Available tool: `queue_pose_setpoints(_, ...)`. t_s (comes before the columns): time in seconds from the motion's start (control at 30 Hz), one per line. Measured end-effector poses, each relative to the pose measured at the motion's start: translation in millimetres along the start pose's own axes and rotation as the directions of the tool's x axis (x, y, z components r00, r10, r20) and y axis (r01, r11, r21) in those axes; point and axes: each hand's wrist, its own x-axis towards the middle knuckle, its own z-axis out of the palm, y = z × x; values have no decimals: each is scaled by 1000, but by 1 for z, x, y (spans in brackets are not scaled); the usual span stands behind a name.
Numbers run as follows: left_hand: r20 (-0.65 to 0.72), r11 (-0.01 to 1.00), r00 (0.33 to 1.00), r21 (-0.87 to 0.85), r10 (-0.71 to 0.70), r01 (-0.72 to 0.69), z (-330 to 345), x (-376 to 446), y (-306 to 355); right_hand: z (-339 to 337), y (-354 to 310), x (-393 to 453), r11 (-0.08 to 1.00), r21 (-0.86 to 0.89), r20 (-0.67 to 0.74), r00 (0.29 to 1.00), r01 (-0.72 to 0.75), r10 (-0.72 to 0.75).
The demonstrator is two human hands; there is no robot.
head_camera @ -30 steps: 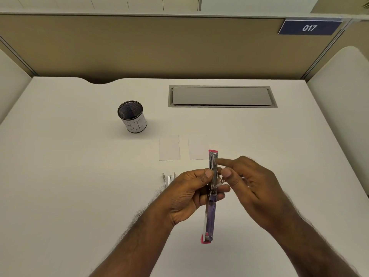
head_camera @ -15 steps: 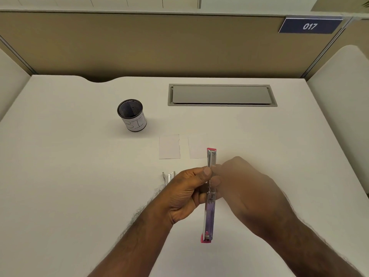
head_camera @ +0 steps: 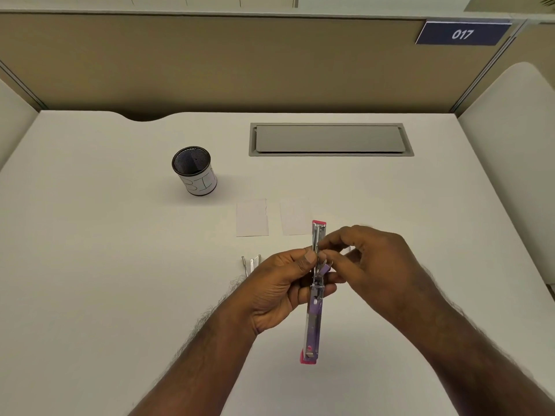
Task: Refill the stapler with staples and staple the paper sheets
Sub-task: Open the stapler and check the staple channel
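Observation:
A pink and purple stapler (head_camera: 313,322) is swung fully open into one long line above the white desk, its metal staple channel pointing away from me. My left hand (head_camera: 282,291) grips it at the hinge, thumb on top. My right hand (head_camera: 372,265) has its fingertips curled in at the channel just beyond the hinge; whether they pinch staples there is hidden. Two small white paper sheets (head_camera: 252,218) (head_camera: 294,217) lie side by side beyond the stapler. Loose staple strips (head_camera: 250,262) lie left of my left hand.
A black mesh cup with a white label (head_camera: 195,171) stands at the back left. A grey cable hatch (head_camera: 330,139) is set in the desk (head_camera: 90,265) near the beige partition. White side panels flank the desk.
My right hand drew back to the right from the channel, then returned with its fingertips at the channel near the hinge. The left hand and stapler stayed almost still.

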Motion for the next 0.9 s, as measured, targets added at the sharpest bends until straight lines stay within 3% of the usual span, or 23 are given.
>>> queue_pose_setpoints(0.17,58,1000,998,-5,-16,16,-2,-1,2,0,-1,6,997,-69,42,998,-45,48)
queue_pose_setpoints(0.9,70,997,997,65,-38,34,-7,1,-1,-3,2,11,984,-106,77,985,-144,152)
